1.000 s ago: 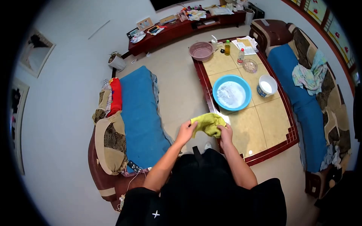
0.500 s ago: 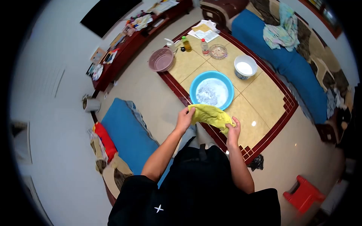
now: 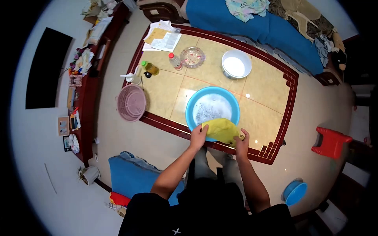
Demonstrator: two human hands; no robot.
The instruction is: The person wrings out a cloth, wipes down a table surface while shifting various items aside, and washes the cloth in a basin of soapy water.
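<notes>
Stretched between both hands is a yellow cloth (image 3: pixel 221 130), its middle hanging over the near rim of a blue basin (image 3: pixel 190 101). White suds (image 3: pixel 214 106) and greyish bubbles fill the basin, which stands on the tiled table (image 3: pixel 260 116). My left hand (image 3: pixel 199 135) pinches the cloth's left end, thumb on top. At the other end, my right hand (image 3: pixel 242 142) grips the cloth with the fingers curled at its edge. Part of the basin's near side is hidden behind the cloth.
A white bucket (image 3: pixel 236 65), a glass ashtray (image 3: pixel 192 58), bottles (image 3: pixel 175 61) and papers (image 3: pixel 161 37) stand or lie on the table. A pink basket (image 3: pixel 132 103) is at its left edge. On the right floor are a red stool (image 3: pixel 330 142) and another blue basin (image 3: pixel 295 192).
My view has turned, so the room appears rotated. The cloth now overlaps the basin's near rim, where before it was mostly in front of it. Both hands keep their hold.
</notes>
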